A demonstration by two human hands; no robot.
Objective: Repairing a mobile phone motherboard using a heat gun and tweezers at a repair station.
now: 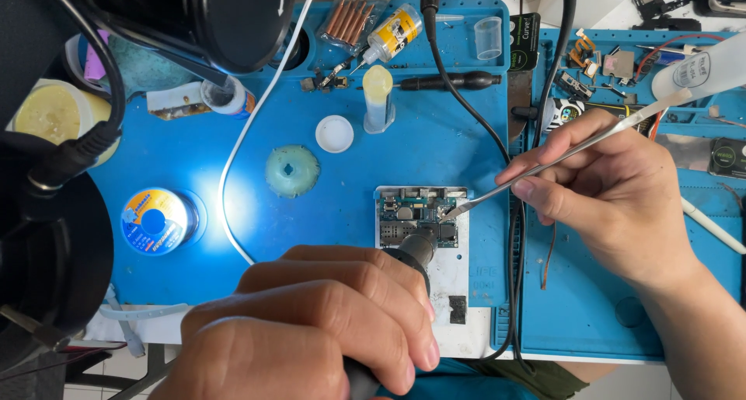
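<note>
A small green circuit board (416, 217) lies on a white holder plate (447, 279) on the blue work mat (342, 206). My left hand (311, 326) grips a black hot-air handpiece (416, 248), whose nozzle points at the board's lower middle. My right hand (614, 190) holds thin metal tweezers (544, 160) like a pen, with the tip touching the board's right edge.
On the mat sit a solder wire spool (155, 221), a green round pad (291, 171), a white cap (334, 133), a small yellow-capped bottle (378, 97), a flux bottle (392, 33) and a black screwdriver (447, 81). Black cables (474, 120) cross the mat. A microscope body (233, 19) overhangs top left.
</note>
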